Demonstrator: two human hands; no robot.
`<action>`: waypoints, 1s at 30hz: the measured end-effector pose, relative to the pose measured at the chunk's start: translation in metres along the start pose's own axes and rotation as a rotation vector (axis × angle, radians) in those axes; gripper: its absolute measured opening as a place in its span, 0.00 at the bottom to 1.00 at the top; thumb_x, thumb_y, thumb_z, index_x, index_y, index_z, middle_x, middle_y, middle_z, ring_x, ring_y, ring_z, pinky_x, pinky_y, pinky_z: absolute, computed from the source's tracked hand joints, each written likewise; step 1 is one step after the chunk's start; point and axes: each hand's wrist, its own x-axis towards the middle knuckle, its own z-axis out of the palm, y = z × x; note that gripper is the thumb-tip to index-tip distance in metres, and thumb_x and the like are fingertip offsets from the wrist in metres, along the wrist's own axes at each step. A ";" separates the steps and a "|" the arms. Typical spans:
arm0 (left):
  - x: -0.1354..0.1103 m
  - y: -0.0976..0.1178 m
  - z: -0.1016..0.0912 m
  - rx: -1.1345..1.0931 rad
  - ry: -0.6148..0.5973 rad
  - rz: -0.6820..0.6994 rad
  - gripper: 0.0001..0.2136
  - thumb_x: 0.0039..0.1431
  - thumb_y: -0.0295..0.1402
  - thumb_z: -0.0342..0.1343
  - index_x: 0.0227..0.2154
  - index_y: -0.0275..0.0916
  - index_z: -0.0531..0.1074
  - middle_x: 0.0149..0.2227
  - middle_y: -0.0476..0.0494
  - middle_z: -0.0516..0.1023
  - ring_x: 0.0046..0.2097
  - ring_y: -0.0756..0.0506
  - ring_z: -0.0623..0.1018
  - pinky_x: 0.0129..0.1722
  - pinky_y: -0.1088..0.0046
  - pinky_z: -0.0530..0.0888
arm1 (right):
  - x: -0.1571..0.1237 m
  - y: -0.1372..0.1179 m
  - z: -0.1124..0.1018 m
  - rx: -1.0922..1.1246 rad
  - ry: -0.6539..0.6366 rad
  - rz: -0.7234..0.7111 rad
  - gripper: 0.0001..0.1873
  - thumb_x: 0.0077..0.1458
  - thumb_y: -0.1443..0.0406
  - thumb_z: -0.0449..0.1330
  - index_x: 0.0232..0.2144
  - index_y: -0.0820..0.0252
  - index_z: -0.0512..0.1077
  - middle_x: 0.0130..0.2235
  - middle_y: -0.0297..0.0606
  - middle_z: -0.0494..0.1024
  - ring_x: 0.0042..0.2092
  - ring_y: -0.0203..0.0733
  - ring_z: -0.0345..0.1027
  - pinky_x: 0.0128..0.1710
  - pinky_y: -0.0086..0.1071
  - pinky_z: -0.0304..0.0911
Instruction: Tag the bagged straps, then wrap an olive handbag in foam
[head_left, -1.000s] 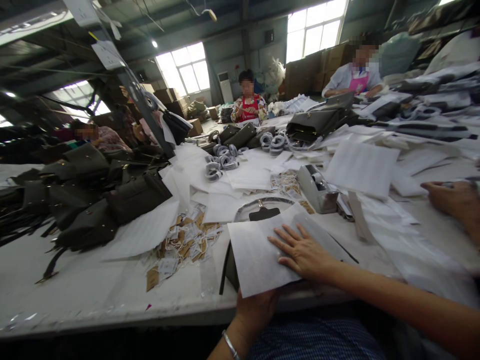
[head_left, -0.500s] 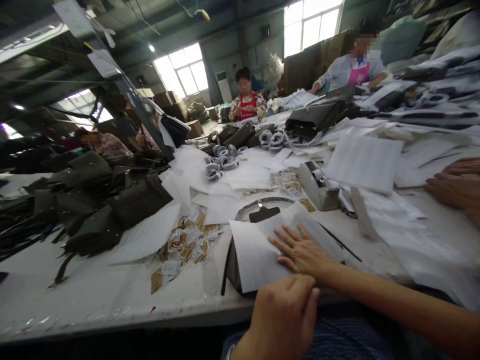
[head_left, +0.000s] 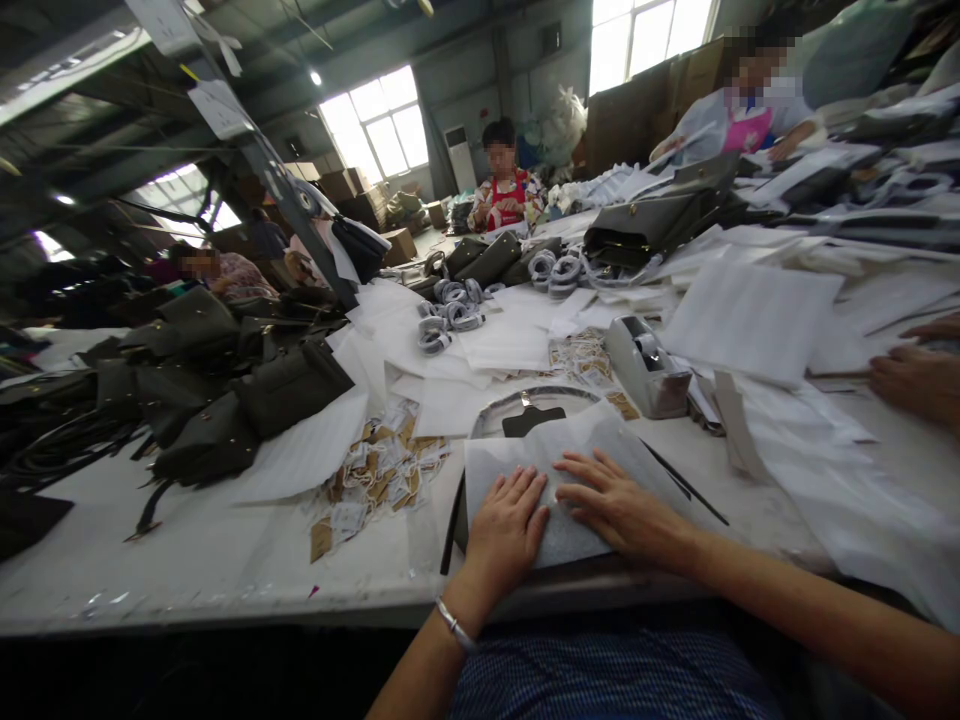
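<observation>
A white foam sheet [head_left: 577,445] covers most of a dark handbag [head_left: 459,530] lying at the table's near edge. My left hand [head_left: 510,525] rests flat on the sheet's left part, fingers stretched out. To its right, my right hand [head_left: 619,505] lies on the same sheet, fingers spread. Beyond the sheet's far edge show the bag's wrapped handle [head_left: 486,415] and a dark flap-like tag [head_left: 534,420]. A thin dark strap [head_left: 690,485] sticks out on the right. The rest of the bag is hidden under the sheet.
Paper tags with strings [head_left: 375,465] lie in a heap to the left, near piled dark bags [head_left: 210,430]. A tape dispenser [head_left: 649,370] stands beyond my right hand. Stacked foam sheets [head_left: 754,315] lie farther right, near another person's hands [head_left: 919,380]. Two co-workers sit across the table.
My left hand, closed near the table's edge before, has moved forward and now lies flat on the foam sheet. My right hand stays spread on it. The view has shifted slightly.
</observation>
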 end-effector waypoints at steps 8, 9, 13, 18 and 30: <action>0.001 -0.002 0.002 -0.011 0.017 0.001 0.20 0.70 0.37 0.47 0.62 0.41 0.64 0.64 0.41 0.67 0.65 0.40 0.66 0.65 0.53 0.65 | 0.001 0.001 0.001 -0.062 -0.042 -0.025 0.14 0.67 0.64 0.52 0.52 0.52 0.71 0.63 0.44 0.67 0.67 0.54 0.53 0.65 0.62 0.47; 0.000 -0.002 0.003 -0.012 0.020 0.001 0.20 0.70 0.37 0.47 0.62 0.41 0.64 0.64 0.42 0.67 0.65 0.40 0.66 0.65 0.53 0.65 | 0.001 0.001 0.001 -0.059 -0.042 -0.029 0.14 0.67 0.64 0.52 0.51 0.51 0.72 0.62 0.44 0.68 0.67 0.54 0.54 0.64 0.63 0.47; -0.001 -0.001 0.002 -0.014 0.037 0.002 0.19 0.70 0.38 0.47 0.62 0.46 0.64 0.64 0.44 0.67 0.65 0.41 0.67 0.65 0.53 0.65 | 0.002 0.000 -0.001 -0.042 -0.039 -0.043 0.14 0.67 0.63 0.51 0.50 0.52 0.72 0.60 0.46 0.70 0.64 0.53 0.60 0.64 0.63 0.48; -0.003 -0.001 0.000 -0.013 0.058 0.001 0.18 0.70 0.38 0.47 0.61 0.50 0.66 0.64 0.46 0.68 0.65 0.42 0.67 0.64 0.54 0.66 | 0.003 0.001 -0.001 -0.019 -0.043 -0.056 0.14 0.67 0.63 0.52 0.51 0.53 0.72 0.58 0.47 0.71 0.62 0.53 0.62 0.64 0.62 0.49; -0.002 0.000 -0.002 -0.057 0.073 -0.006 0.17 0.69 0.37 0.48 0.59 0.48 0.69 0.64 0.44 0.68 0.64 0.40 0.67 0.64 0.53 0.66 | -0.004 0.009 0.002 0.021 -0.039 -0.150 0.12 0.67 0.64 0.52 0.45 0.52 0.75 0.57 0.41 0.74 0.61 0.47 0.64 0.67 0.57 0.47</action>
